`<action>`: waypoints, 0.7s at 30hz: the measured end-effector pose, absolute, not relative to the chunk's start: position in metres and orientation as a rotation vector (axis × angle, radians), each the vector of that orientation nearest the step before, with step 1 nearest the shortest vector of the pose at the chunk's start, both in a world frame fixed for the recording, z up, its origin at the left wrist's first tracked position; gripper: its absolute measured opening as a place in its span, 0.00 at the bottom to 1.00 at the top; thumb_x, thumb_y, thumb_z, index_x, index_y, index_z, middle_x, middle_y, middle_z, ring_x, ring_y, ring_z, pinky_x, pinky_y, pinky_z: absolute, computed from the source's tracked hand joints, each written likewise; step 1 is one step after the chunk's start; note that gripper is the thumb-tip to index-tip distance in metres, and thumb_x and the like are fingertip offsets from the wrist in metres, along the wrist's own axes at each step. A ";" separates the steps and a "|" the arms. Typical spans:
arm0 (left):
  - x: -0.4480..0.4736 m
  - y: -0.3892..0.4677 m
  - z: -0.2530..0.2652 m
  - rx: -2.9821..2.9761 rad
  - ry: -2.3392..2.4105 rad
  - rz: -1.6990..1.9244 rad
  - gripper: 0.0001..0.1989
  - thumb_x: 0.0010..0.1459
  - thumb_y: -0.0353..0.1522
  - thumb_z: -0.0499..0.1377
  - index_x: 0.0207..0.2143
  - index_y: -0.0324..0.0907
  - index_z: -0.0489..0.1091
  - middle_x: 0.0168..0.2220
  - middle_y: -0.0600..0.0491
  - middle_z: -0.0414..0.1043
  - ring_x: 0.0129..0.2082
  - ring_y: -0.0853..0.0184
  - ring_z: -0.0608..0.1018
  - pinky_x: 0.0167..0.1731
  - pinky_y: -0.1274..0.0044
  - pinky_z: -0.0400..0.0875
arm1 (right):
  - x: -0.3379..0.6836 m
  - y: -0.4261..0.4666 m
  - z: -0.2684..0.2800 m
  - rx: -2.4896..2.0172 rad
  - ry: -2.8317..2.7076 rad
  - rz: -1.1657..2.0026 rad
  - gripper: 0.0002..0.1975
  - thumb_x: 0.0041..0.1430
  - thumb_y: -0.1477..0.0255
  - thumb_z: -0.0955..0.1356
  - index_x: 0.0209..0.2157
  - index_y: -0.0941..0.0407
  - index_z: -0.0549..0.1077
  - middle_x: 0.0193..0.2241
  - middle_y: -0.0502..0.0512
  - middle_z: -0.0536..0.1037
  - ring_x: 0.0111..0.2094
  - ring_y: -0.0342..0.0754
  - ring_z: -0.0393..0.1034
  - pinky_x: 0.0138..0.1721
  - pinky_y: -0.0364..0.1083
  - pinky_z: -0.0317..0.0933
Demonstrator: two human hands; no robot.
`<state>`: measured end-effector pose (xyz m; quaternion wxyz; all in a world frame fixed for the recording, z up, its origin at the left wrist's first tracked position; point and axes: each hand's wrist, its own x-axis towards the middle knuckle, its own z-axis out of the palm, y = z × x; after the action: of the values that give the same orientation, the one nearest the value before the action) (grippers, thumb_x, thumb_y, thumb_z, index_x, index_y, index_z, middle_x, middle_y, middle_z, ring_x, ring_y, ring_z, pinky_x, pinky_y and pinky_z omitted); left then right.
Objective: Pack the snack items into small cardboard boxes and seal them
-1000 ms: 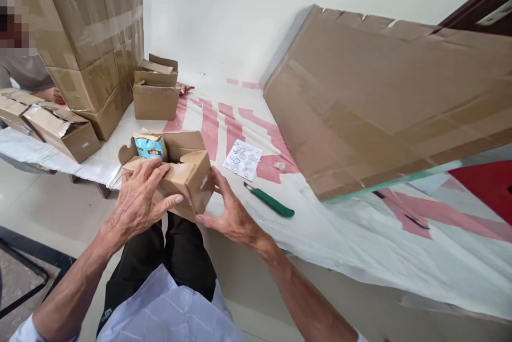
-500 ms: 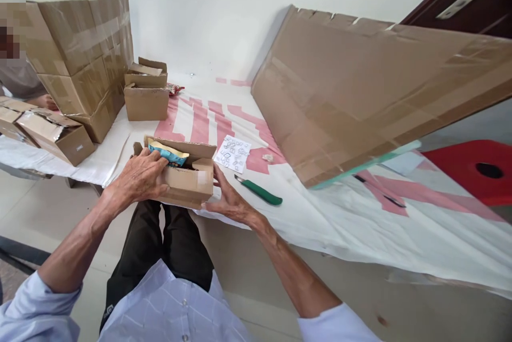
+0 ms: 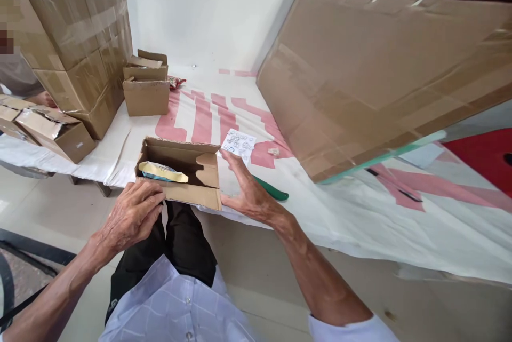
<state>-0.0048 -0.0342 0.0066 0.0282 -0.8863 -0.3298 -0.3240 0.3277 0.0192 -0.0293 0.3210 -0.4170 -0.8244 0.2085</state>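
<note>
A small open cardboard box (image 3: 200, 202) stands at the near edge of the table, with a yellow and blue packet (image 3: 164, 172) lying inside at its left. My left hand (image 3: 138, 211) has its fingers bent together on the near wall's left part, pinching the cardboard there. At the box's right end is my right hand (image 3: 254, 192), thumb and fingers spread wide and their tips against the corners. Partly behind that hand lies a green-handled knife (image 3: 274, 190); its blade is hidden. A white printed sheet (image 3: 239, 142) sits just beyond the fingers.
Taped cartons (image 3: 80, 38) are stacked at the left, beside smaller boxes (image 3: 60, 134). Another open box (image 3: 146, 97) stands farther back near a red packet (image 3: 176, 82). A large cardboard sheet (image 3: 360, 75) leans at the right. A co-worker's hand (image 3: 44, 99) shows at far left.
My left hand has come off the packet and drawn back to the box's near wall. The packet now lies lower in the box, which is tipped more open towards me. The view has shifted slightly.
</note>
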 end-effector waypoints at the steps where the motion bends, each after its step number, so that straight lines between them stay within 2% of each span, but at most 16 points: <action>1: -0.005 -0.032 0.004 -2.712 -1.022 -1.035 0.11 0.70 0.23 0.59 0.52 0.41 0.71 0.48 0.45 0.79 0.47 0.58 0.79 0.43 0.66 0.71 | 0.323 0.015 -0.023 -1.061 -2.204 0.472 0.54 0.62 0.74 0.72 0.80 0.45 0.42 0.78 0.60 0.55 0.78 0.62 0.50 0.76 0.66 0.54; 3: 0.000 -0.028 -0.001 -2.674 -1.023 -1.077 0.11 0.70 0.22 0.59 0.51 0.42 0.72 0.47 0.46 0.79 0.45 0.59 0.79 0.42 0.67 0.72 | 0.314 0.011 -0.018 -1.005 -2.288 0.351 0.51 0.61 0.78 0.70 0.80 0.46 0.48 0.78 0.60 0.55 0.79 0.62 0.48 0.77 0.67 0.52; 6: 0.013 -0.031 -0.003 -2.668 -0.948 -1.159 0.12 0.69 0.21 0.58 0.51 0.41 0.71 0.46 0.45 0.79 0.44 0.60 0.80 0.42 0.66 0.75 | 0.310 0.017 -0.027 -0.953 -2.390 0.309 0.36 0.65 0.81 0.66 0.72 0.47 0.68 0.75 0.60 0.63 0.77 0.62 0.53 0.76 0.68 0.54; 9: 0.021 -0.041 -0.004 -2.506 -0.969 -1.402 0.17 0.67 0.23 0.61 0.56 0.43 0.71 0.47 0.44 0.78 0.48 0.58 0.80 0.47 0.64 0.78 | 0.324 0.033 -0.044 -0.909 -2.338 0.501 0.21 0.72 0.73 0.65 0.60 0.49 0.81 0.68 0.62 0.74 0.73 0.63 0.62 0.74 0.69 0.58; 12: 0.013 -0.041 -0.017 -2.322 -1.310 -1.565 0.29 0.66 0.33 0.68 0.67 0.48 0.66 0.55 0.42 0.75 0.57 0.52 0.78 0.54 0.58 0.79 | 0.346 0.045 -0.054 -0.946 -2.161 0.751 0.14 0.73 0.61 0.69 0.51 0.47 0.86 0.65 0.60 0.77 0.74 0.64 0.61 0.75 0.69 0.54; 16: -0.004 -0.018 -0.057 -2.620 -1.756 -1.610 0.61 0.54 0.54 0.74 0.79 0.48 0.46 0.73 0.32 0.60 0.72 0.39 0.67 0.62 0.49 0.74 | 0.365 0.048 -0.057 -1.068 -1.955 0.926 0.18 0.65 0.48 0.74 0.39 0.47 0.88 0.63 0.59 0.79 0.75 0.67 0.58 0.76 0.71 0.50; 18: -0.003 -0.007 -0.076 -2.804 -1.832 -1.607 0.68 0.49 0.57 0.76 0.80 0.48 0.41 0.75 0.30 0.55 0.75 0.35 0.63 0.65 0.45 0.69 | 0.370 0.047 -0.060 -1.093 -1.894 0.956 0.19 0.61 0.46 0.75 0.36 0.46 0.88 0.62 0.59 0.80 0.75 0.68 0.58 0.76 0.72 0.50; 21: 0.006 0.002 -0.087 -2.939 -1.786 -1.615 0.70 0.48 0.53 0.78 0.80 0.48 0.40 0.76 0.30 0.53 0.75 0.35 0.61 0.67 0.45 0.67 | 0.375 0.046 -0.065 -1.101 -1.844 0.982 0.18 0.60 0.48 0.77 0.37 0.46 0.88 0.62 0.58 0.81 0.76 0.69 0.56 0.76 0.72 0.51</action>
<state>0.0063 0.0015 -0.0868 -0.3229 -0.7321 -0.4449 -0.4023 0.3755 0.0458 -0.0652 0.3803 -0.4311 -0.7222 0.3847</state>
